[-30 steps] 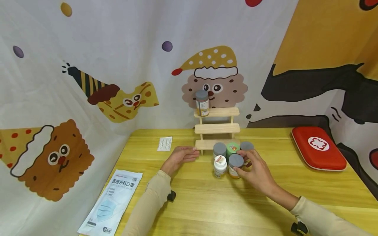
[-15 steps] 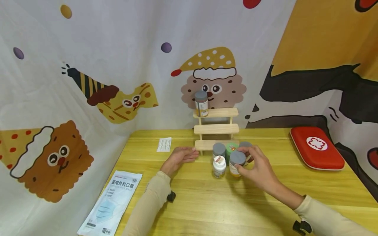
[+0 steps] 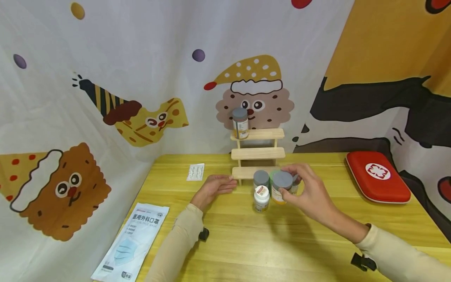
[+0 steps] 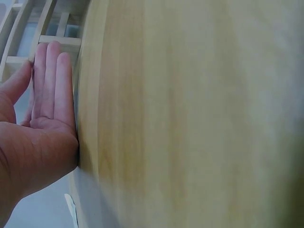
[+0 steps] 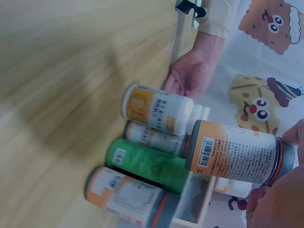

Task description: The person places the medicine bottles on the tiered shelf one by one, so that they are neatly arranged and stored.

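Observation:
My right hand grips a grey-lidded pill bottle by its lid, held above the table. Beneath and beside it stand a white pill bottle, a grey-lidded bottle, a green bottle and another grey-lidded bottle. In the head view the held bottle and right hand partly cover the last two. My left hand touches the left end of the lowest step of a three-step wooden rack, its fingers straight in the left wrist view. One grey-lidded bottle stands on the top step.
On the wooden table, a red first-aid case lies at the right. A face-mask packet is at the left, with a small printed white card behind it. A cartoon-printed cloth hangs behind.
My right hand has lifted the grey-lidded bottle up and away from its place beside the white bottle, now partly over the green one. The left hand has stayed at the rack.

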The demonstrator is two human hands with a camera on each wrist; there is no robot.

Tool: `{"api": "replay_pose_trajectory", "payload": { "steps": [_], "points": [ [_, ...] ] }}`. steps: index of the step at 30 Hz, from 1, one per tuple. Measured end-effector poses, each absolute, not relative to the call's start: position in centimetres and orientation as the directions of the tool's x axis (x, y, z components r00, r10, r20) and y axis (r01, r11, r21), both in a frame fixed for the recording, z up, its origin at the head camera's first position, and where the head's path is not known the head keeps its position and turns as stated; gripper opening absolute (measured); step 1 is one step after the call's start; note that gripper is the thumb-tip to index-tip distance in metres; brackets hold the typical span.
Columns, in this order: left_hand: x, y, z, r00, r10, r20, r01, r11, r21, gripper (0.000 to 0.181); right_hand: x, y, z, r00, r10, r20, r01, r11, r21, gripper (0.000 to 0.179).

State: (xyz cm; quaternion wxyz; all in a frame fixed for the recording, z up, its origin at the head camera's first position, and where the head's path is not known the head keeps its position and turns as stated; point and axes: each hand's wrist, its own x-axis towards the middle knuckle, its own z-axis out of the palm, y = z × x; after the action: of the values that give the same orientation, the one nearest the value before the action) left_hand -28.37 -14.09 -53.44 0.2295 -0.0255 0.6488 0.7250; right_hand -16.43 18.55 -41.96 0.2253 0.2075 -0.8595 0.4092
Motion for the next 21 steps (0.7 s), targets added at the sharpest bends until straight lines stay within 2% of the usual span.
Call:
{"api": "replay_pose_trajectory", "payload": {
  "steps": [5,12,21],
  "points": [
    [-28.4,-14.0,-53.4,-0.896,0.296,-0.330,-0.361,-0.054,0.931,0.037,-17.2,18.1,-40.5,-0.788,-0.193,0.585,-0.577,0.566,-0.589,0.055],
    [-28.4,-14.0,-53.6,-0.898,0.297,-0.325,-0.356,-0.055,0.933,0.037,-18.8,17.9,-39.2,-0.766,-0.179,0.617,-0.613,0.493,-0.617,0.060],
    [-28.3,-14.1,-53.5,-0.896,0.297,-0.329,-0.357,-0.043,0.933,0.038,-21.3,17.9,-38.9,-0.773,-0.131,0.621,-0.593,0.497,-0.633,0.056]
  ]
}}
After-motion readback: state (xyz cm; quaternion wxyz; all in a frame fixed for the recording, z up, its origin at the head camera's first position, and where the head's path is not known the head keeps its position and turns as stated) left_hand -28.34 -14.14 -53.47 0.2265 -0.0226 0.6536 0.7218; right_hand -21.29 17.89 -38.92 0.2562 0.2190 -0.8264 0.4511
